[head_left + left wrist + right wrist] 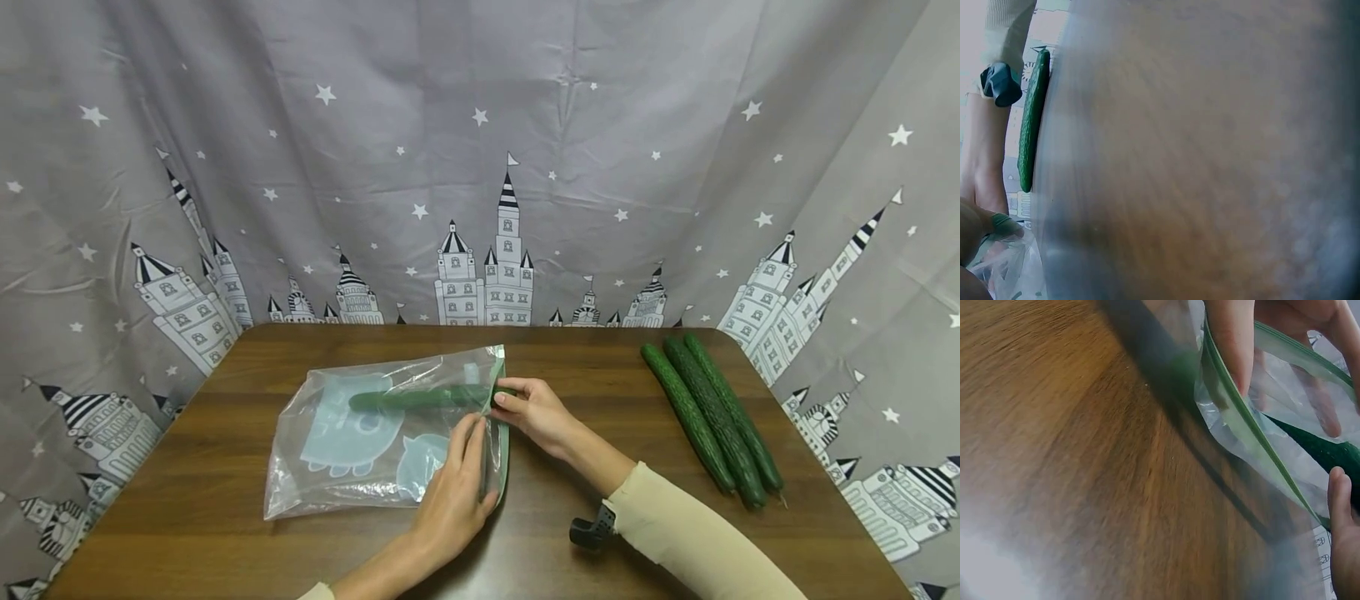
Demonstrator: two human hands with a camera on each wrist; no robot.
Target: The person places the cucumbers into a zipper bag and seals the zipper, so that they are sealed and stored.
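Note:
A clear zip bag (288, 475) with pale blue printed shapes lies on the table, its green-edged mouth facing right. One cucumber (420, 399) reaches lengthwise into it, seen through the plastic. At the mouth, my right hand (542, 418) grips the cucumber's near end; the right wrist view shows the thumb against the dark green cucumber (1329, 449). My left hand (455, 492) holds the bag's near edge by the opening, its fingers on the plastic. In the right wrist view the green zip strip (1254, 428) stands parted, with a finger inside the mouth.
Three cucumbers (708, 417) lie side by side at the table's right. A black wrist mount (592, 530) sticks out from the right sleeve. A grey curtain (600, 108) with castles and stars hangs behind the brown wooden table (210, 433).

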